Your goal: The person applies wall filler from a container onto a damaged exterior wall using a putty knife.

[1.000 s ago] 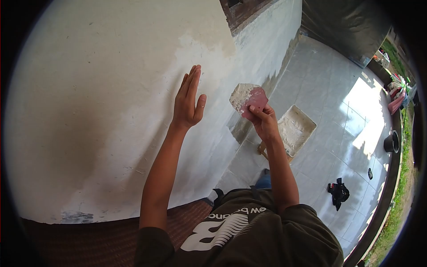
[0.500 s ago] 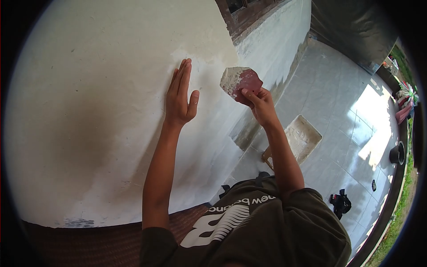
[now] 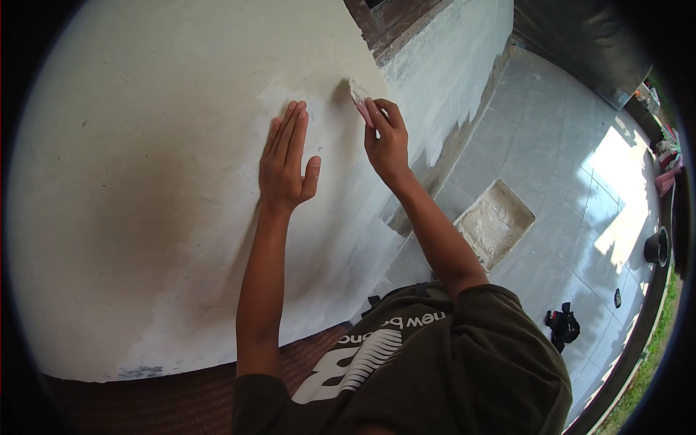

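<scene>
My left hand [image 3: 285,163] lies against the pale plastered wall [image 3: 181,145], fingers stretched upward and thumb apart. To its right, my right hand [image 3: 386,141] grips a reddish scraper [image 3: 360,104] coated with whitish putty. That flat piece is now seen nearly edge-on, its putty-covered end close to the wall; whether it touches cannot be made out. A lighter, patchy area of plaster shows around the fingertips of my left hand.
A putty-smeared tray [image 3: 496,225] sits beyond my right forearm on the grey tiled floor [image 3: 536,145]. A dark bucket [image 3: 656,247] and a black object [image 3: 562,326] are farther right. A brown window frame [image 3: 395,25] is set in the wall above.
My right hand has moved left and up toward the wall, turning the scraper from face-on to edge-on. My left hand has shifted slightly left and stays flat.
</scene>
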`<state>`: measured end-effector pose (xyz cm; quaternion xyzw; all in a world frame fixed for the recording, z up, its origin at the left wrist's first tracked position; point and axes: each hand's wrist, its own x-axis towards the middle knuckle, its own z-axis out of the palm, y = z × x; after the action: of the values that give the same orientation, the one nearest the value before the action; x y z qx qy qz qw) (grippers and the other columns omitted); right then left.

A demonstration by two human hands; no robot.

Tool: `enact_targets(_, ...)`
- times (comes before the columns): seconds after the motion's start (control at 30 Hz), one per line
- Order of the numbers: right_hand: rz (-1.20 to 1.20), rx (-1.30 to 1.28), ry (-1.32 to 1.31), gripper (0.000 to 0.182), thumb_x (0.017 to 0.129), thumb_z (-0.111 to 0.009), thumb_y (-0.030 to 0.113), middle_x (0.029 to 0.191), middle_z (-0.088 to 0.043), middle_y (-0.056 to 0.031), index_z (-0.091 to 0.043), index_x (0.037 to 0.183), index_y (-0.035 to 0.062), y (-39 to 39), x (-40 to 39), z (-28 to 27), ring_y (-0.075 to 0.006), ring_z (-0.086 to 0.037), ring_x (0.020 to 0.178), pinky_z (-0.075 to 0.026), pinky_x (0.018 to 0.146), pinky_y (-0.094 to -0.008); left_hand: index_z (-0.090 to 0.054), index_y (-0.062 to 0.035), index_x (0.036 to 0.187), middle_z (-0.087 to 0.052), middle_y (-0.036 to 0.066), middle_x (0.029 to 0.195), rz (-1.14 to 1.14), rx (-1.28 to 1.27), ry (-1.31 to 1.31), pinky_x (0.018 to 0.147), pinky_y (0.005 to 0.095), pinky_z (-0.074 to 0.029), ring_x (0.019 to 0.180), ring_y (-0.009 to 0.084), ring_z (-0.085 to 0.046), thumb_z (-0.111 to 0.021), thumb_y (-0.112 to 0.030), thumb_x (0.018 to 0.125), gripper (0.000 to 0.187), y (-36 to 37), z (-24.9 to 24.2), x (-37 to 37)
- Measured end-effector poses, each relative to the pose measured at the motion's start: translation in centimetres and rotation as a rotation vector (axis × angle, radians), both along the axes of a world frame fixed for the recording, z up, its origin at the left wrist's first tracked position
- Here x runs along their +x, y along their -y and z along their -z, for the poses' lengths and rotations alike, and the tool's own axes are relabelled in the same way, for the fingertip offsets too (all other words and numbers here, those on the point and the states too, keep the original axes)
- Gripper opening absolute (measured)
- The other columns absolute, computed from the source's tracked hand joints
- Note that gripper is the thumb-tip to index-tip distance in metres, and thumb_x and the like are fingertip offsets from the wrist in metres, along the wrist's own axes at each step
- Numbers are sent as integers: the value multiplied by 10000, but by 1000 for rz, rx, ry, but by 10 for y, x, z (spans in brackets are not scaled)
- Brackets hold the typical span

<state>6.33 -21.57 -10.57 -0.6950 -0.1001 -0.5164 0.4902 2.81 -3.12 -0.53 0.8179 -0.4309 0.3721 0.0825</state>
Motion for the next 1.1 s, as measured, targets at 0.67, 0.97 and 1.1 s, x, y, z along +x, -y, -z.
enact_targets(0.67, 71, 248, -31, 318, 849, -602, -90, 1083, -642, -162, -670, 1154, -29, -22, -8, -26, -289, -663, 913, -549, 759, -351, -378, 42, 1465, -463, 192, 1483, -33, 71, -56, 1176, 480, -281, 1415, 330, -397, -458, -254, 983, 571, 6, -22, -14)
enact_targets(0.97, 41, 46, -77, 430, 734, -610, -135, 1128, -607, -192, -629, 1160, -74, -76, -42, -11, -381, -589, 1024, -534, 854, -408, -384, 43, 1460, -466, 193, 1478, -73, 171, -7, 1171, 468, -301, 1407, 317, -409, -465, -225, 986, 550, -15, -37, -21)
enact_targets(1.1, -320, 312, -152, 336, 796, -594, -110, 1032, -657, -165, -678, 1113, -37, -64, -77, -25, -271, -666, 838, -559, 719, -329, -392, 42, 1456, -472, 183, 1476, -102, 209, 1, 1168, 466, -309, 1407, 309, -412, -473, -210, 984, 541, -18, -37, -22)
